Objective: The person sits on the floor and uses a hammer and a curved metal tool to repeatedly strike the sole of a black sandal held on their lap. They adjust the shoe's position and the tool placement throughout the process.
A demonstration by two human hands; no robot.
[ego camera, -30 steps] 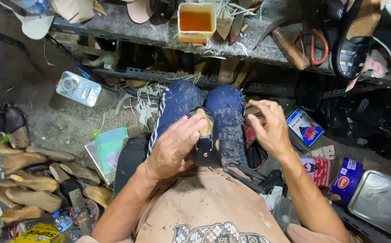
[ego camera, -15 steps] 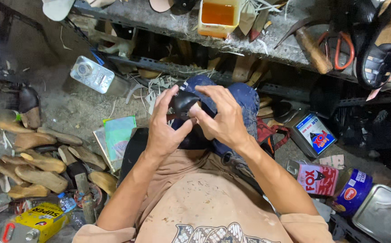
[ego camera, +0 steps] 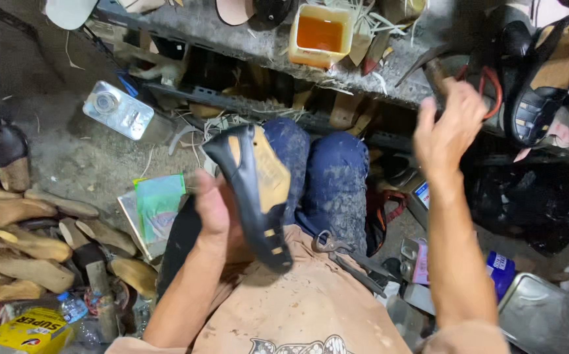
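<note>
My left hand (ego camera: 214, 213) grips a black shoe sole with a tan insole (ego camera: 253, 190), held on edge over my lap, toe pointing up and left. My right hand (ego camera: 451, 124) is raised at the right, fingers spread, reaching to a hammer (ego camera: 432, 65) on the grey workbench (ego camera: 258, 39); whether it touches the handle I cannot tell. A finished black and tan shoe (ego camera: 547, 72) stands on the bench just right of that hand. Pincers (ego camera: 347, 255) lie on my lap by my blue-trousered knees (ego camera: 324, 170).
An orange tub of glue (ego camera: 320, 33) stands on the bench. Several wooden shoe lasts (ego camera: 29, 242) lie on the floor at the left, with a metal can (ego camera: 117, 110), a green booklet (ego camera: 156, 206) and a yellow packet (ego camera: 25, 331). A metal tray (ego camera: 547, 314) sits low right.
Both hands were together on the shoe over my knees. Now the right hand has let go and risen to the bench, while the left alone holds the sole, turned on edge.
</note>
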